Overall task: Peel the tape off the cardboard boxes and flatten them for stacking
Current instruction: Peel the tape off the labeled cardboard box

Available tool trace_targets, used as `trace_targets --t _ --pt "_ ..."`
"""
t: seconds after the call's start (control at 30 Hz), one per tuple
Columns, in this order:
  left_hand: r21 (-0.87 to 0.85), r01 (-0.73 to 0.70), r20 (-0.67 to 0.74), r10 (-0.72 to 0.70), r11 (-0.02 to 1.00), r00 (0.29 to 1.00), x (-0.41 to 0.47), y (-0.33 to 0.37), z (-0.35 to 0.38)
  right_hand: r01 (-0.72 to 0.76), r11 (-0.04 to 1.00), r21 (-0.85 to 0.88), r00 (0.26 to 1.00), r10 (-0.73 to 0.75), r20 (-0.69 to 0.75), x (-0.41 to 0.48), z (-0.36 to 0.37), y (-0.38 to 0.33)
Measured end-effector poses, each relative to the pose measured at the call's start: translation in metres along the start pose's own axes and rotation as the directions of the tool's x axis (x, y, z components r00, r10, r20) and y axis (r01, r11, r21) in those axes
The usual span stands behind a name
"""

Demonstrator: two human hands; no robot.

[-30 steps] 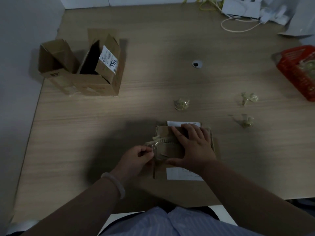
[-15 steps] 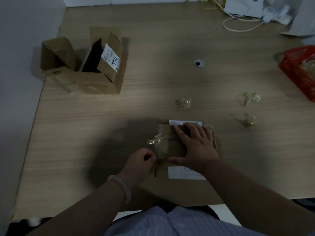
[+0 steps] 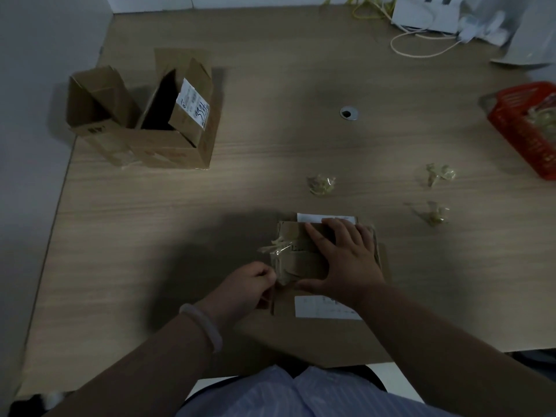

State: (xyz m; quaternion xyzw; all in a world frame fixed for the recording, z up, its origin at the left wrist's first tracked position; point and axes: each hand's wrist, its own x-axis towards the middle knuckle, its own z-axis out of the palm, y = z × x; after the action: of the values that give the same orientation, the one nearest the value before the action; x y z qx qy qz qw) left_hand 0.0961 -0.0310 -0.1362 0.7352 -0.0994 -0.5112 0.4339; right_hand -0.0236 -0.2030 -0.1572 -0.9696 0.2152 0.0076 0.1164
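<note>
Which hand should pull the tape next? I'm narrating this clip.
Left. The left hand already pinches at the tape by the box's left edge; the right hand lies flat, pinning it.

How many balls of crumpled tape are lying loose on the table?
3. One crumpled tape ball lies beyond the flattened box, a second lies near the red basket, and a third lies nearer the person. More tape seems to be inside the basket.

Dim, underexposed scene, broad soft shadow on the wooden table [image 3: 301,152] toward 6 o'clock, wide-angle bending at edges, slight softness throughout
</note>
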Motion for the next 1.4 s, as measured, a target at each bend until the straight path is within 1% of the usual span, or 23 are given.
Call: trace_targets --t 0.07,0.13,0.2,0.23,0.27,0.33,0.37,0.4,0.43,0.5,0.53,0.73,0.87,0.97,1.07,1.17,1.27,1.33,1.4 --pt "0.049 -0.035 -0.033 0.037 0.998 0.999 0.0 0.0 0.001 0.0 1.0 -0.007 1.0 0.0 0.002 0.0 0.0 0.0" --pt "0.166 -0.107 -0.084 0.123 0.98 0.989 0.0 0.001 0.001 -0.005 1.0 -0.003 1.0 0.005 0.004 0.0 0.0 0.0" --pt "0.297 -0.177 -0.139 0.226 0.938 0.964 0.001 0.001 -0.002 -0.007 1.0 0.0 1.0 0.007 0.012 0.0 -0.001 0.0" --pt "0.304 -0.194 -0.17 0.253 0.933 0.952 0.003 0.002 -0.004 -0.007 1.0 -0.003 1.0 0.007 0.018 0.0 -0.001 0.0" --pt "0.253 -0.192 -0.212 0.248 0.948 0.945 0.004 0.004 -0.007 -0.006 1.0 -0.005 1.0 0.006 0.024 0.0 -0.001 0.0" --pt "0.035 -0.157 -0.286 0.16 0.987 0.945 0.006 0.007 -0.013 -0.009 1.0 -0.005 1.0 0.009 0.026 0.0 -0.002 0.0" --pt "-0.024 -0.15 -0.319 0.135 0.988 0.938 0.008 0.007 -0.015 -0.009 1.0 -0.005 1.0 0.009 0.026 0.0 -0.003 -0.001" --pt "-0.019 -0.15 -0.344 0.134 0.989 0.929 0.009 0.005 -0.017 -0.008 1.0 -0.007 1.0 0.008 0.029 0.0 -0.003 -0.001" --pt "0.03 -0.158 -0.353 0.158 0.987 0.922 0.011 0.003 -0.019 -0.007 1.0 -0.008 0.999 0.007 0.032 0.0 -0.003 -0.001" --pt "0.196 -0.172 -0.311 0.228 0.965 0.923 0.013 0.001 -0.018 -0.006 1.0 -0.012 0.999 0.006 0.036 0.0 -0.004 -0.001" --pt "0.253 -0.174 -0.294 0.247 0.952 0.923 0.014 0.001 -0.015 -0.005 1.0 -0.014 0.999 0.006 0.036 0.0 -0.004 -0.001" --pt "0.313 -0.179 -0.281 0.27 0.933 0.921 0.02 0.006 -0.008 -0.01 1.0 -0.004 0.999 0.01 0.03 -0.001 -0.005 -0.001" --pt "0.432 -0.276 -0.221 0.398 0.858 0.891 0.012 0.015 -0.004 -0.016 1.0 -0.006 0.999 0.016 0.028 0.0 -0.004 -0.001" --pt "0.511 -0.287 -0.183 0.428 0.811 0.885 0.009 0.022 -0.004 -0.018 1.0 -0.009 0.999 0.018 0.035 0.001 -0.003 -0.001" --pt "0.466 -0.289 -0.18 0.409 0.837 0.895 0.008 0.033 -0.003 -0.012 1.0 -0.019 0.999 0.013 0.04 0.0 -0.002 0.0" --pt "0.363 -0.35 -0.143 0.423 0.864 0.895 0.011 0.054 0.001 -0.007 1.0 -0.016 0.999 0.007 0.034 0.0 -0.001 0.0" --pt "0.244 -0.334 -0.141 0.374 0.911 0.917 0.019 0.063 -0.001 0.002 1.0 0.015 1.0 -0.003 0.023 -0.001 -0.004 0.001" --pt "0.092 -0.279 -0.164 0.291 0.956 0.942 0.02 0.059 -0.003 0.006 0.997 0.075 1.0 -0.006 -0.006 -0.001 -0.007 0.002" --pt "-0.019 -0.253 -0.159 0.247 0.967 0.956 0.019 0.053 -0.003 -0.004 0.979 0.205 0.997 0.02 -0.075 0.0 -0.009 0.002"
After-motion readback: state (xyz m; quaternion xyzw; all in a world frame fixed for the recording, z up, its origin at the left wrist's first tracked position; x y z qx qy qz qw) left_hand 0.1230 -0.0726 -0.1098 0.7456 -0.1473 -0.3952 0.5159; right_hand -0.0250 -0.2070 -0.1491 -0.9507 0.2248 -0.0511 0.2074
